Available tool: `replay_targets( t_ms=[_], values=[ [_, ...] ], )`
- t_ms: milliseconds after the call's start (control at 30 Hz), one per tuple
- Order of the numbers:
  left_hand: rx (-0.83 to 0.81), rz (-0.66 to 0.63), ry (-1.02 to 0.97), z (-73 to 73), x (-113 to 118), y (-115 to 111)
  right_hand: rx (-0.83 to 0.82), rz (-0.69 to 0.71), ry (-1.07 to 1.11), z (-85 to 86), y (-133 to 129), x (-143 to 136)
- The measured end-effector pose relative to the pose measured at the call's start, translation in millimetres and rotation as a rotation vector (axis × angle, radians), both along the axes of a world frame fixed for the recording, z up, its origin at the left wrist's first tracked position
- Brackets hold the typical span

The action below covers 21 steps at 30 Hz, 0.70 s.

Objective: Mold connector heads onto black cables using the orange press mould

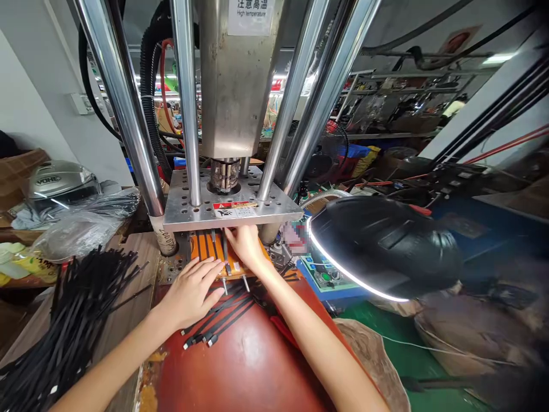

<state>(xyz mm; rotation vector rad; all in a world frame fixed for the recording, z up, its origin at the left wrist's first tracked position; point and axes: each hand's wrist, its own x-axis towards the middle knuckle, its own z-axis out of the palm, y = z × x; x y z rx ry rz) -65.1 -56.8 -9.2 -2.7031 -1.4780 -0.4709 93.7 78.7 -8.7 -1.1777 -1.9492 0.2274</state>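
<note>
Bench (249, 366): red, loose cables (212, 340)
Left hand (193, 293): loosely spread at block's (246, 271) edge
Right hand (245, 246): cable-side, can't tell if pinching
Block: under plate (274, 214); probably seating cables, next imo straighten them

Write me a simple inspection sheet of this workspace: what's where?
Surface: shiny reddish-brown board, its left side beside a wood-grain tabletop.
Job's things: orange block with dark strips, below the metal plate of the press.
Clutter: helmet and plastic bag at left.
Hands: left hand at the block's front, thumb spread from fingers; right hand over the block, grip unclear.
Cables: heap of black cables at left; loose cables with pale connectors before the block.
Surroundings: lit lamp at right; "High temperature" label on the press.
</note>
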Motion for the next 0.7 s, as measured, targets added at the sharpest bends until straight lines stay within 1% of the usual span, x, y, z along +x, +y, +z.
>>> replay_targets(
  t_ms=[67, 133, 167, 233, 300, 333, 367, 433, 500, 567, 700],
  values=[
    [0.002, -0.01, 0.0, -1.2, -2, 0, -0.022, -0.02, -0.019, 1.2, -1, 4],
    [-0.002, -0.02, -0.001, -2.7, -3, 0, -0.033, -0.007, -0.032, 2.3, -14, 14],
    [-0.003, -0.023, -0.003, -3.5, -3, 0, -0.032, 0.036, -0.037, 2.1, -23, 21],
    [0.0, -0.025, -0.014, -5.5, -4, -1, -0.019, 0.219, -0.05, -1.2, -46, 35],
    [0.008, -0.036, -0.031, -8.0, -5, 0, 0.025, 0.421, -0.059, -8.9, -65, 46],
    [0.015, -0.048, -0.036, -9.4, -6, 0, 0.061, 0.48, -0.06, -13.9, -71, 50],
    [0.023, -0.06, -0.038, -10.7, -8, 1, 0.101, 0.5, -0.066, -19.1, -75, 52],
    [0.036, -0.08, -0.031, -12.2, -10, 2, 0.167, 0.449, -0.103, -27.5, -77, 54],
    [0.031, -0.085, -0.019, -11.3, -11, 1, 0.167, 0.382, -0.191, -29.9, -77, 53],
    [0.007, -0.068, -0.007, -7.6, -8, 0, 0.114, 0.318, -0.308, -25.3, -78, 52],
    [-0.057, 0.028, -0.043, 3.9, 3, 4, -0.026, 0.24, -0.501, -5.0, -78, 46]
  ],
)
